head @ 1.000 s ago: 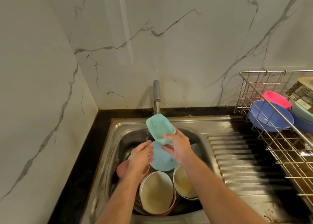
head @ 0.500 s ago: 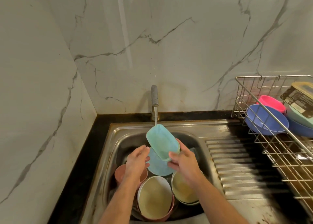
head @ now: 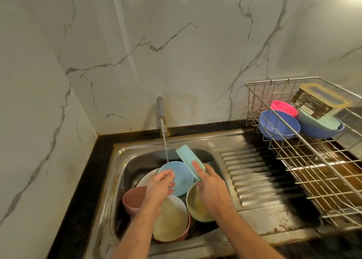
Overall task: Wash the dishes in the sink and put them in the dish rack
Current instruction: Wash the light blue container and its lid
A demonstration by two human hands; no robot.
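Note:
My right hand (head: 210, 188) grips a teal rectangular dish (head: 189, 159) by its lower end and holds it tilted on edge above the steel sink (head: 117, 172), just right of the water stream. Over the dishes, my left hand (head: 160, 186) hangs with loosely curled fingers and holds nothing. Beneath the stream lies a light blue plate (head: 181, 177). A pink bowl (head: 133, 199), a cream bowl (head: 169, 219) and a second cream bowl (head: 196, 205) crowd the basin. The wire dish rack (head: 305, 160) stands at the right.
The tap (head: 161, 111) runs a thin stream into the sink. The rack holds a blue bowl (head: 278, 124), a pink bowl (head: 284, 106), a teal bowl nested in another blue one (head: 321, 128), and a lidded container (head: 319, 99). The ribbed drainboard (head: 260, 172) lies between sink and rack.
My right hand has turned the teal dish onto its edge and shifted it right, out of the water stream. My left hand has stayed over the sink dishes.

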